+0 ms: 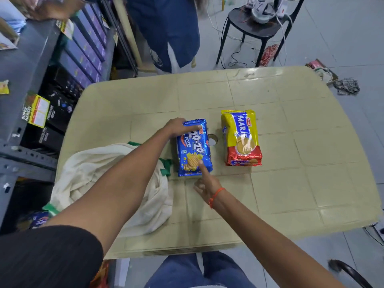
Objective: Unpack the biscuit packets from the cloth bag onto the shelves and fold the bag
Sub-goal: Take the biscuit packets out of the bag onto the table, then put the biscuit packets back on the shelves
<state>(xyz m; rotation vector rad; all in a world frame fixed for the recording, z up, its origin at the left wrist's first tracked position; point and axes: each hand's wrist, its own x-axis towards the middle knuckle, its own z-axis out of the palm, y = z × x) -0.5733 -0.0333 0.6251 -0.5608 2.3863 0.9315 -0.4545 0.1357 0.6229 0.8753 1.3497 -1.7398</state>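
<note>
Fingers of the left hand [178, 126] clamp the far end of the blue foil biscuit packet [194, 147] mid-counter [291, 183]; right hand [205, 182], index extended and other fingers curled, touches its near end. Yellow-and-red Marie packet [241, 138] lies beside; cream cloth bag [108, 183] slumps at the left edge.

On the bench [291, 113] there are two biscuit packets: one blue packet [194, 147] and one yellow and red packet [241, 138]. There is one cloth bag [99, 163], white with green trim. Two hands are in view, the left hand [176, 126] and the right hand [204, 181]. One black chair [255, 28] stands behind.
</note>
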